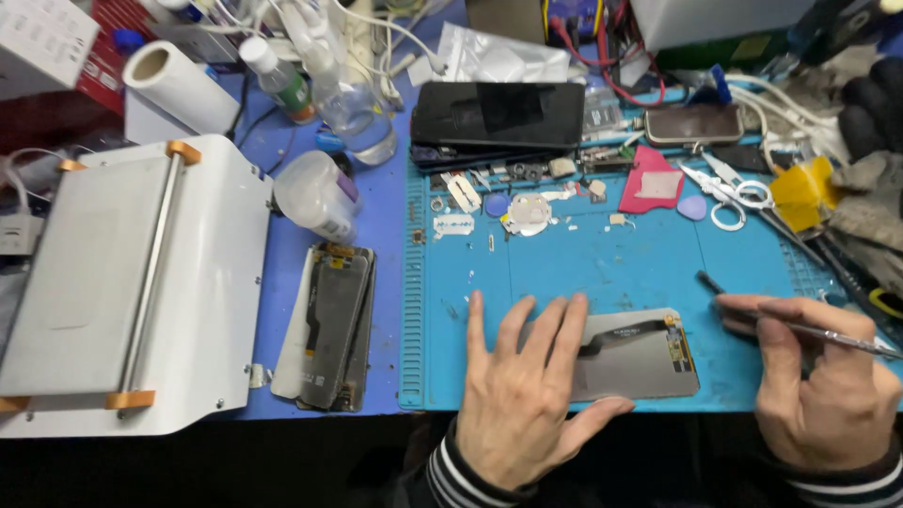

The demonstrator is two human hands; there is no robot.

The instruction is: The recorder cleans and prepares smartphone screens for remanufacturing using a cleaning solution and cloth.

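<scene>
Head view, nearest edge first: the left hand (523, 395) lies flat, fingers spread, pressing down on the left end of a grey phone display panel (640, 356) that rests face down on the blue work mat (602, 263). The right hand (823, 376) sits to the right of the panel, apart from it, fingers closed around a thin metal tool (800, 325) held like a pen. The two hands are well apart, with the bare part of the panel between them.

The panel's long axis runs left to right across the view, parallel to the near edge of the mat. Its left end is hidden under the left palm; its right end, with a dark flex strip and small gold contacts, points toward the right hand. The tool also lies roughly along that line, its dark tip aimed left and slightly away, hovering just beyond the panel's upper right corner without touching it. So the left hand is already on the panel, while the right hand is the nearer one to the exposed connector end.

Farther left, off the mat, a stack of old screens (331, 325) lies with its long axis running away from the person, beside a white machine with a roller bar (132, 282). Farther back on the mat are a pink triangular pad (651, 179), scissors (729, 193), small loose parts and a dark phone (499, 113) lying crosswise. Bottles and cables crowd the far edge.
</scene>
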